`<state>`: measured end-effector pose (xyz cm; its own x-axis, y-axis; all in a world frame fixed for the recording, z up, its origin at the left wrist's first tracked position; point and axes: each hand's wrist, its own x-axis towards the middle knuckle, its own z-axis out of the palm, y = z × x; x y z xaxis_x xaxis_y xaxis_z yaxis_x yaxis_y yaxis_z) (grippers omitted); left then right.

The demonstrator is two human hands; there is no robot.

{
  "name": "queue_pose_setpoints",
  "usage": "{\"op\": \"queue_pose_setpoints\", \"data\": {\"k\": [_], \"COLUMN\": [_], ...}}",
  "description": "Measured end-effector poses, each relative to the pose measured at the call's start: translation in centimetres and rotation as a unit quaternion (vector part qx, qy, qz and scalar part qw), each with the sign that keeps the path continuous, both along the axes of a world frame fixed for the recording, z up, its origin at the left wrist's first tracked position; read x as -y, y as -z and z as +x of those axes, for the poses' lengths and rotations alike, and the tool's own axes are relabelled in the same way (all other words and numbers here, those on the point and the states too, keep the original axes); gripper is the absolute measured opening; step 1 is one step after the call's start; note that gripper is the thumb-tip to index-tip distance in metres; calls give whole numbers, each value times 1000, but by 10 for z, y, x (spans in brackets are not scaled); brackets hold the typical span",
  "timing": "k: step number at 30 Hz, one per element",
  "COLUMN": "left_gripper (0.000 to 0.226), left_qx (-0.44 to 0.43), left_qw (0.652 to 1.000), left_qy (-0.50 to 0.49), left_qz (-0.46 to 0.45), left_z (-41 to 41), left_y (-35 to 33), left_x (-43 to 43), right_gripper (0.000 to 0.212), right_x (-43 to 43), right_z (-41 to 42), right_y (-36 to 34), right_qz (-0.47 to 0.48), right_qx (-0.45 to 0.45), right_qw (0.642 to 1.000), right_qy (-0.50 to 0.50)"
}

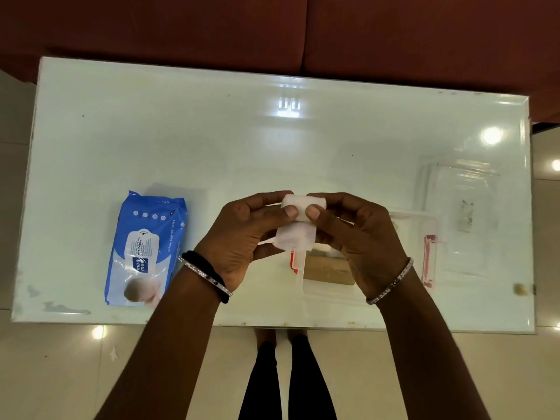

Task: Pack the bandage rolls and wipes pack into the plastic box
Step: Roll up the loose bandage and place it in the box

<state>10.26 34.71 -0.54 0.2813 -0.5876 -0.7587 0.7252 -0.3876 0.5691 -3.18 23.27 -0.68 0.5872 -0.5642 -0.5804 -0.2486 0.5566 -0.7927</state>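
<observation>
1. The bandage roll is white, soft-looking gauze, held in the air above the plastic box; a loose tail of the same gauze hangs down from it between the palms.
2. The left hand pinches the roll's left end, its thumb pressed on the near face and its fingers curled over the far side.
3. The right hand pinches the right end the same way, thumb tip almost touching the left thumb.
4. The plastic box is clear with red clips, sits on the white glossy table under the right hand, and holds a tan item that is partly hidden.
5. The wipes pack is blue with a white label flap and lies flat on the table, well to the left of the hands.
6. A clear lid lies on the table to the right of the box.
</observation>
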Motion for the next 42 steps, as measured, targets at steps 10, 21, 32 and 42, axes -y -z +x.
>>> {"op": "queue_pose_setpoints", "data": {"k": [10,21,32,42], "left_gripper": [42,35,29,26], "left_qx": [-16,64,86,26], "left_qw": [1000,993,988,996], "left_qy": [8,93,130,88], "left_qz": [21,19,-16,5], "left_z": [-4,-13,-40,-87], "left_y": [1,3,14,19], "left_x": [3,0,2,10], "right_gripper": [46,43,36,39], "right_x": [5,-6,-8,-9], "right_z": [-15,-25,-67,-126], "right_y": [0,-2,2,8], "right_qz": [-31,94,-76,-54], "right_qx": [23,-16,-72,-111], "right_qw": [998,995,993,991], "right_qy": [-54,0,-60,-47]}}
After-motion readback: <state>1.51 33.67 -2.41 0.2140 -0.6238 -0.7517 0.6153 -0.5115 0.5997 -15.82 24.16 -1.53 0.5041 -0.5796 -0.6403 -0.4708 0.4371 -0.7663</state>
